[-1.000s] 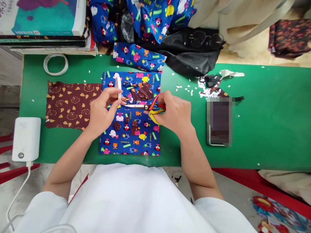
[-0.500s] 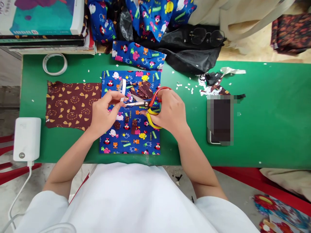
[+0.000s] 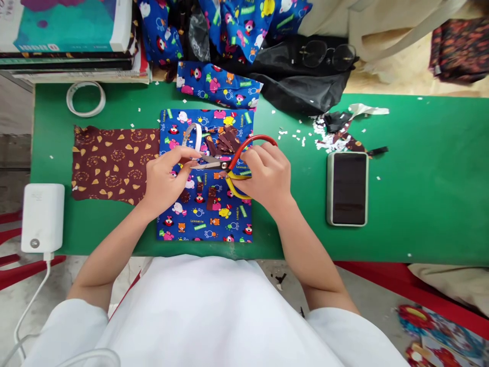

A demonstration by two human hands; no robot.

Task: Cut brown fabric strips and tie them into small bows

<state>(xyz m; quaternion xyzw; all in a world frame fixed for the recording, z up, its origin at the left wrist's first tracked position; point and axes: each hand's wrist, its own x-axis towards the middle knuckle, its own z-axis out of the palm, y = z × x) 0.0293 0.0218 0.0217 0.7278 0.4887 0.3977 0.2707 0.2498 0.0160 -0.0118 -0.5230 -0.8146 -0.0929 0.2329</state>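
My left hand (image 3: 168, 176) pinches a narrow roll of white tape (image 3: 192, 134) near its lower edge, thumb and forefinger together. In my right hand (image 3: 267, 176) is a pair of scissors (image 3: 224, 165) with one red and one yellow handle. Its blades are parted and point left, right by my left fingertips. Whether a strip of tape lies between the blades is too small to tell. Beneath both hands lies a blue cartoon-print cloth (image 3: 206, 232), bearing a pile of brown fabric strips (image 3: 228, 140) and a few small brown scraps (image 3: 211, 198).
Brown leaf-print fabric (image 3: 110, 163) lies left on the green table (image 3: 428, 178). Around are another tape roll (image 3: 86, 113), a power bank (image 3: 43, 218), a phone (image 3: 347, 188), white paper bits (image 3: 324, 137), stacked books (image 3: 76, 25), and glasses (image 3: 328, 55) on black fabric (image 3: 305, 92).
The tape roll has turned from nearly edge-on to showing its ring opening. The scissors have shifted slightly left, and their blades are closer together.
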